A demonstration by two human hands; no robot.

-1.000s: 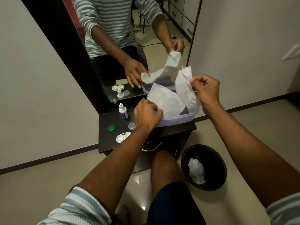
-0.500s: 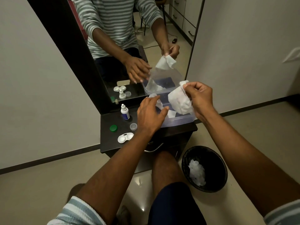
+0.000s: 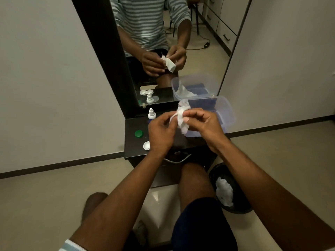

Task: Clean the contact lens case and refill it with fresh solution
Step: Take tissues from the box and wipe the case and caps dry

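Note:
Both hands hold a crumpled white tissue (image 3: 182,119) above the dark table (image 3: 132,144). My left hand (image 3: 160,132) pinches its left side and my right hand (image 3: 204,125) pinches its right side. The white contact lens case (image 3: 146,145) lies on the table, partly hidden behind my left hand. A green cap (image 3: 138,133) sits to its left. The small white solution bottle (image 3: 151,114) stands near the mirror.
A clear plastic box (image 3: 224,113) with more tissue sits on the table's right side. A mirror (image 3: 181,42) rises behind the table. A black bin (image 3: 241,205) holding used tissue stands on the floor at the right, beside my knee.
My right hand pulled the tissue out of the box and brought it toward me. My left hand left the box and took hold of the tissue, bunching it up.

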